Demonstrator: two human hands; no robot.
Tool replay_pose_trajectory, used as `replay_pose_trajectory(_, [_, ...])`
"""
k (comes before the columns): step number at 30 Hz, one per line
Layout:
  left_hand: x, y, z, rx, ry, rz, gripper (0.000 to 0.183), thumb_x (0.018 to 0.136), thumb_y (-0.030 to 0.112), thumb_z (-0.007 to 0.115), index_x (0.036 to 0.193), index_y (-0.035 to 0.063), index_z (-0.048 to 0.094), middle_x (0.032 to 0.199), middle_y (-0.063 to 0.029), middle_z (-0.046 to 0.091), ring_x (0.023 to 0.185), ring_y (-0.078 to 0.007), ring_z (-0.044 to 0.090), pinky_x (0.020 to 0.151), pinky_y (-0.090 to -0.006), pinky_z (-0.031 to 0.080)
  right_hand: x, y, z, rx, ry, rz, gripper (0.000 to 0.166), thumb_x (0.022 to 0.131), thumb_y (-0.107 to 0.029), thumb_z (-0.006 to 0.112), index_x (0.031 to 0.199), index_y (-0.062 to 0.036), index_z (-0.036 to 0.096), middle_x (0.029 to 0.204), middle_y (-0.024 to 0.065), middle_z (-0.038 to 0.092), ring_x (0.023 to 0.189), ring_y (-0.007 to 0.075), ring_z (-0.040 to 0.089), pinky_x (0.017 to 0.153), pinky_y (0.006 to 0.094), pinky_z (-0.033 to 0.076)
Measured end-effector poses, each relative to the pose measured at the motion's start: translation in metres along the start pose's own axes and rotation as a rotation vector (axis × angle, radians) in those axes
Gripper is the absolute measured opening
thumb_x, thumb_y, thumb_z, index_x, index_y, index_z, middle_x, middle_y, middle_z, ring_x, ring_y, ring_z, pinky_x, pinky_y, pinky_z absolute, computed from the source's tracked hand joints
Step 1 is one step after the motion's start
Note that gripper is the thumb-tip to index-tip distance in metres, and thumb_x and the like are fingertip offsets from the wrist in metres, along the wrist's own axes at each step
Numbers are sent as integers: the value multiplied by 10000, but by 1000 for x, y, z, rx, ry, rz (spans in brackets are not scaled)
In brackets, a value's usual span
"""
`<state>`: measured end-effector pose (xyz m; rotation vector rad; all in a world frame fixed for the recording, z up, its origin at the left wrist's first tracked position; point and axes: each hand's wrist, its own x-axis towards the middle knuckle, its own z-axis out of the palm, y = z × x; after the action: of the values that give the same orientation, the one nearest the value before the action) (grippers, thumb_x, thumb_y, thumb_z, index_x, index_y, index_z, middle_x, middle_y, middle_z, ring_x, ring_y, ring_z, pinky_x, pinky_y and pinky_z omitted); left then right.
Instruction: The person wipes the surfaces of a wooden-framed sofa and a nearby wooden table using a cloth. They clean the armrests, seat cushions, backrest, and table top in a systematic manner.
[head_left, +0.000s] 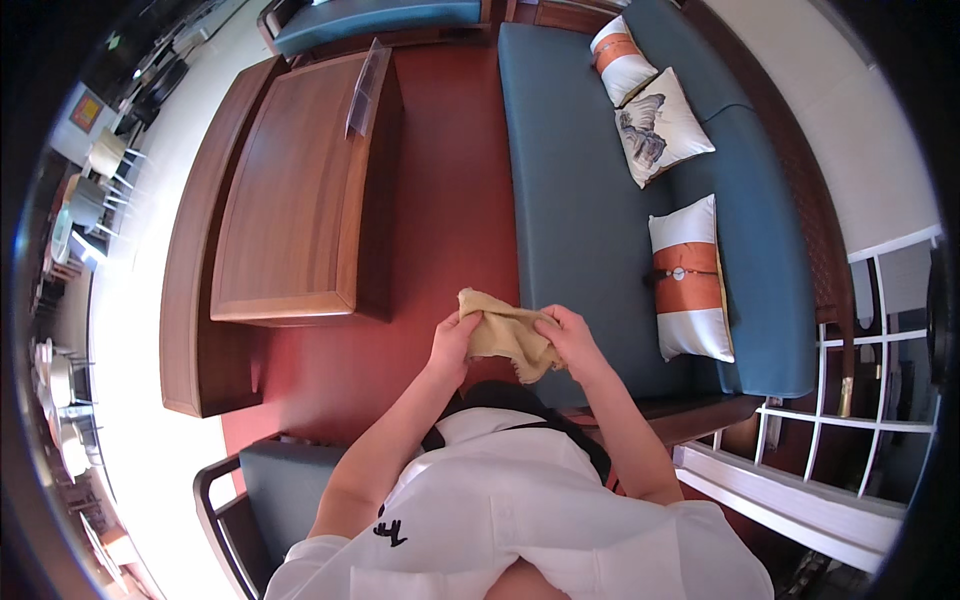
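Observation:
A crumpled tan cloth (506, 334) with a frayed edge is stretched between both hands in front of my body, over the red floor by the sofa's near end. My left hand (452, 341) pinches its left side between thumb and fingers. On the other side, my right hand (571, 337) grips the cloth's upper right part, and a ragged corner hangs between the hands. The fingers beneath the cloth are partly hidden.
A long blue sofa (551, 202) with several cushions runs along the right. To the left stand a wooden coffee table (292, 187) bearing a clear acrylic stand (362, 97) and a long wooden bench (202, 247). A blue-seated armchair (285, 487) is at lower left.

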<state>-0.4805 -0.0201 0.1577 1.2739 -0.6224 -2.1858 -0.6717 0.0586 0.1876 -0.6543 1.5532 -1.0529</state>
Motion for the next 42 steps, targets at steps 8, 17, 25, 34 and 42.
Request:
replay_pose_trajectory(8, [55,66,-16,204,-45,48,141,927,173,560,998,76,634,807,-12,647,614,-104,587,466,-250,425,74,-32,40,-509,305,-273,127,852,-106,600,945,-31,642,845,178,666,830,343,656,725,394,509])
replay_pose_trajectory(17, [130,115,15,88,-162,-141,170,940,173,561,1093,106,595,959,-17,661,769,-129,635,554,-273,497,131,-52,12,-335,414,-93,135,873,-127,619,941,-12,634,794,64,646,725,132,592,674,291,485])
replay_pose_trajectory(25, [240,193,71,45,-146,-151,250,925,191,593,1146,86,538,940,-37,608,767,-139,596,648,-305,518,261,-109,-37,-232,455,-63,127,868,-101,599,940,-3,636,823,61,656,750,123,587,694,287,482])
replay_pose_trajectory(34, [348,257,138,-145,-81,-528,645,957,535,427,1357,36,347,1291,-156,495,1143,-318,535,934,-504,484,424,-216,-55,-290,280,-261,192,843,-149,605,980,-18,637,892,166,677,842,316,663,733,380,504])
replay_pose_trajectory(42, [443,346,169,-378,-169,-441,488,994,483,335,1341,153,431,1341,-83,496,1247,-281,479,1047,-537,364,533,-258,-25,-446,79,-261,205,844,-193,616,1006,-69,628,926,175,673,881,381,641,756,434,517])
